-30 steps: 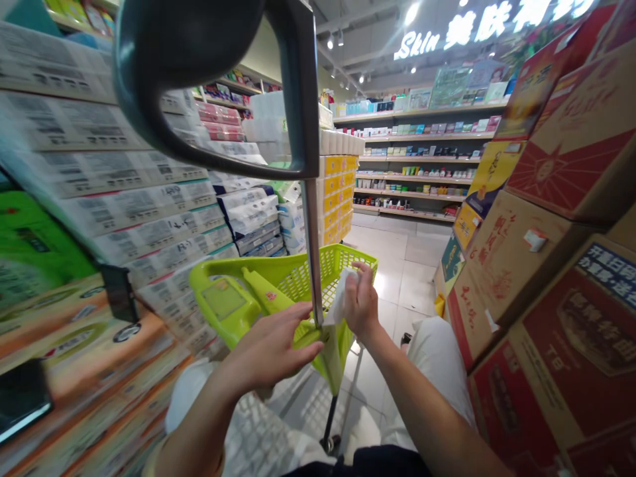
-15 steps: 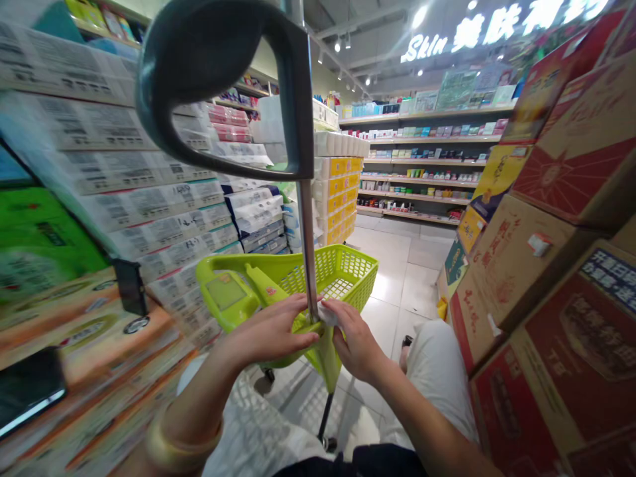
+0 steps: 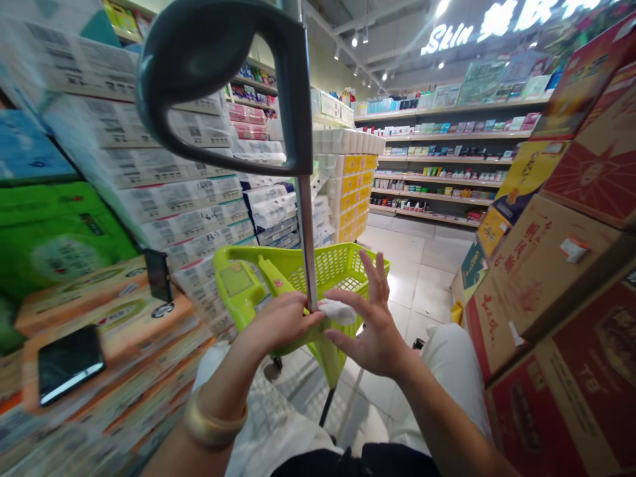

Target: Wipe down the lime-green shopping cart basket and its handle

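My left hand is closed around the foot of a shiny metal pole, its thumb across the front. A crumpled white tissue or cloth sticks out to the right of the pole, beside the thumb tip. Just right of it, my right hand is open with fingers spread; whether a finger touches the white wad I cannot tell. The pole rises from the near end of a lime-green wheeled shopping basket. Higher up, a dark grey looped handle is fixed to the pole, close to the camera.
Stacked packs line the left side. A black phone lies on orange packs, with a small dark upright object behind it. Cardboard cartons are piled at right. Stocked shelves stand beyond the tiled floor.
My right hand has drawn back from the pole and spread its fingers, exposing more of the white wad. My left hand stays at the pole's foot. The view has swung slightly left.
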Available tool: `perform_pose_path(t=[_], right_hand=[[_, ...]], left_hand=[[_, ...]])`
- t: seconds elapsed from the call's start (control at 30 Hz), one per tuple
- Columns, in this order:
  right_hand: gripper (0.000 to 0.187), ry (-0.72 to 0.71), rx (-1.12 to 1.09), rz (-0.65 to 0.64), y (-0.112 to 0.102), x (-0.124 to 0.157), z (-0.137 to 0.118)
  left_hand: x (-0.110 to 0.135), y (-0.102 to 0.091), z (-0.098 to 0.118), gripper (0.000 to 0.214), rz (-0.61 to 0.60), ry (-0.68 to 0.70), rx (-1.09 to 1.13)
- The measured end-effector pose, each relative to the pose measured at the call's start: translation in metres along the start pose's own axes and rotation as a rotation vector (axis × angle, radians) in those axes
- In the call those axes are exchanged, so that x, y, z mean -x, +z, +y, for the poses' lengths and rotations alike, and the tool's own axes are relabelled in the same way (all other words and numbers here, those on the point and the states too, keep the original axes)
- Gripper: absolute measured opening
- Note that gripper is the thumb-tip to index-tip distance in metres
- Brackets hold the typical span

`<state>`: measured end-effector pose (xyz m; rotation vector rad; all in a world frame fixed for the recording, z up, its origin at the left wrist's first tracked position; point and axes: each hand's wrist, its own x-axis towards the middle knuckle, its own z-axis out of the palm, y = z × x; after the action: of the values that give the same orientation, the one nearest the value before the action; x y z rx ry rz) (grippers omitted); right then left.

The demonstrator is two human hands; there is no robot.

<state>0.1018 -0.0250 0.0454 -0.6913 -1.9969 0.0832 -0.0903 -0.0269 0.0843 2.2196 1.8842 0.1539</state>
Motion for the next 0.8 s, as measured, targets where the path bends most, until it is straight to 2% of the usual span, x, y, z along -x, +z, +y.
perform_pose_path(t=[0.07, 0.13, 0.27, 0.37, 0.47, 0.6, 0.7, 0.8], right_hand=[[0.023, -0.031, 0.002, 0.033, -0.003, -0.007, -0.007], [0.013, -0.056, -0.006, 0.035, -0.001, -0.009, -0.013], [0.013, -0.078, -0.031, 0.011, 0.005, -0.011, -0.017], [0.009, -0.071, -0.090, -0.008, 0.006, -0.013, -0.010], [0.020, 0.000, -0.250, -0.026, 0.013, -0.013, 0.010], [0.039, 0.154, -0.452, -0.083, 0.035, -0.001, 0.038], [0.040, 0.176, -0.519, -0.188, 0.048, 0.013, 0.047], [0.036, 0.153, -0.504, -0.197, 0.052, 0.021, 0.047]], left_hand=[[0.000, -0.001, -0.001, 0.041, 0.012, 0.001, -0.001], [0.001, -0.003, 0.000, 0.038, 0.008, 0.015, 0.014], [0.002, -0.005, 0.003, 0.034, -0.002, 0.065, 0.039], [0.000, -0.003, 0.001, 0.035, -0.002, 0.060, 0.026], [-0.003, 0.000, -0.001, 0.037, 0.007, 0.038, -0.036], [-0.003, 0.002, 0.000, 0.036, 0.031, 0.066, -0.049], [-0.002, 0.004, 0.000, 0.033, 0.065, 0.074, -0.027], [-0.002, 0.007, -0.003, 0.029, 0.102, 0.094, 0.032]])
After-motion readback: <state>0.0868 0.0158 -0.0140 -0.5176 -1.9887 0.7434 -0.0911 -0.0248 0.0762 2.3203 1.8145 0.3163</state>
